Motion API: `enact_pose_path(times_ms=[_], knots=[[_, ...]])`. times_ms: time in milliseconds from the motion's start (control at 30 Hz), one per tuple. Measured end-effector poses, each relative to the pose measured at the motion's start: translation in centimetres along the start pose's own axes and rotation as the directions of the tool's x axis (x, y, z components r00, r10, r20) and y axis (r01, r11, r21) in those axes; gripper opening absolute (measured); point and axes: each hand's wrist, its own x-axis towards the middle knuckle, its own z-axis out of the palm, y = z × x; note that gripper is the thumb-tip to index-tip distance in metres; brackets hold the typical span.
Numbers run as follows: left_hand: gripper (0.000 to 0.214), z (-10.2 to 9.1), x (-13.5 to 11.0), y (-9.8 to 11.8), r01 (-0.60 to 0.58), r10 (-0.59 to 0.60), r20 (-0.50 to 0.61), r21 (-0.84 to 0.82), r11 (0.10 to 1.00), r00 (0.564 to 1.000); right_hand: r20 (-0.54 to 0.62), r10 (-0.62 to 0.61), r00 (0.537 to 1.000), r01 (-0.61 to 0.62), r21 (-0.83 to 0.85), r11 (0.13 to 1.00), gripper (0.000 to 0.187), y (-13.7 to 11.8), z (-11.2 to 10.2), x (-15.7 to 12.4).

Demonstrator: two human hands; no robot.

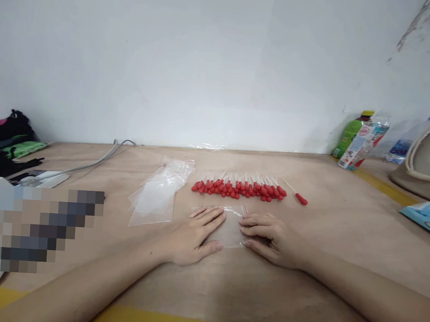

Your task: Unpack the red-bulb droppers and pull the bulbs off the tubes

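Note:
A clear zip-lock bag [234, 230] lies flat on the table between my hands, its red-lined zip edge toward the right. My left hand [201, 233] rests flat over the bag's left part, fingers stretched and thumb apart. At the zip end, my right hand [272, 235] touches the bag with its fingertips, fingers slightly bent and thumb spread away from them. Beyond the bag is a row of droppers [237, 187] with red rubber bulbs facing me and thin clear tubes pointing away. One single dropper [300, 199] lies apart at the row's right.
More clear zip-lock bags [158, 191] lie overlapped left of the droppers. A grey cable [98, 161] runs by the wall. Bottles [362, 143] and a beige hat-like item [424, 159] stand at right, near a blue packet [425, 215]. Dark cloth items [10, 141] are at far left.

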Motion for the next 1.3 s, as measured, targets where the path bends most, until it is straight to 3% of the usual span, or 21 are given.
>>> enact_pose_path(times_ms=[167,267,333,400,467,500,567,633,767,867,933,1000,1133,1233,1300], knots=[[0.062,-0.2,-0.1,0.2,0.002,-0.002,-0.014,-0.048,0.999,1.000,0.057,0.000,0.998,-0.002,0.035,0.999,0.029,0.2,-1.2,-0.4],[0.053,-0.3,0.1,0.2,0.029,-0.048,-0.132,-0.140,0.990,0.990,-0.170,0.063,0.983,-0.076,-0.070,0.995,0.018,1.3,-2.5,-0.2],[0.041,-0.3,0.4,-0.3,0.086,-0.143,-0.292,-0.201,0.976,0.946,-0.430,0.181,0.885,-0.267,-0.147,0.952,0.016,2.9,-3.6,-0.2],[0.031,-0.3,0.8,-1.1,0.177,-0.259,-0.426,-0.223,0.959,0.867,-0.620,0.297,0.726,-0.523,-0.218,0.824,0.019,5.0,-4.7,-0.6],[0.027,-0.3,1.2,-2.1,0.276,-0.355,-0.465,-0.231,0.933,0.811,-0.642,0.431,0.634,-0.708,-0.258,0.658,0.023,7.3,-5.6,-1.3],[0.027,-0.2,1.3,-2.5,0.309,-0.386,-0.454,-0.237,0.921,0.803,-0.630,0.516,0.580,-0.780,-0.247,0.575,0.028,8.3,-6.0,-1.7],[0.028,-0.2,1.5,-3.0,0.337,-0.413,-0.424,-0.243,0.909,0.806,-0.564,0.663,0.493,-0.862,-0.215,0.459,0.041,9.9,-6.3,-2.4],[0.028,-0.2,1.5,-3.1,0.328,-0.397,-0.412,-0.230,0.916,0.820,-0.475,0.756,0.450,-0.891,-0.181,0.416,0.050,10.8,-6.2,-2.7],[0.020,0.0,1.5,-2.6,0.246,-0.318,-0.373,-0.228,0.942,0.872,-0.406,0.800,0.442,-0.897,-0.193,0.397,0.044,11.3,-5.5,-2.6],[0.016,0.0,1.3,-2.0,0.183,-0.257,-0.345,-0.233,0.955,0.903,-0.414,0.759,0.502,-0.862,-0.308,0.402,0.032,11.3,-4.9,-2.5],[0.014,-0.2,1.1,-1.9,0.187,-0.270,-0.364,-0.249,0.950,0.891,-0.424,0.722,0.547,-0.831,-0.377,0.408,0.031,11.3,-4.7,-2.6],[0.012,-0.8,0.8,-2.4,0.231,-0.325,-0.448,-0.252,0.940,0.833,-0.469,0.673,0.572,-0.817,-0.400,0.415,0.034,11.2,-4.7,-2.8],[0.020,-2.8,-0.4,-6.2,0.362,-0.417,-0.677,-0.232,0.903,0.606,-0.625,0.565,0.540,-0.835,-0.312,0.453,0.037,10.7,-4.9,-2.9],[0.028,-3.9,-1.7,-10.1,0.570,-0.540,-0.677,-0.213,0.794,0.499,-0.688,0.508,0.518,-0.808,-0.199,0.555,0.035,10.2,-5.0,-2.6],[0.033,-4.0,-2.5,-11.8,0.743,-0.657,-0.589,-0.137,0.655,0.471,-0.718,0.483,0.501,-0.766,-0.107,0.634,0.033,9.9,-5.0,-2.4]])
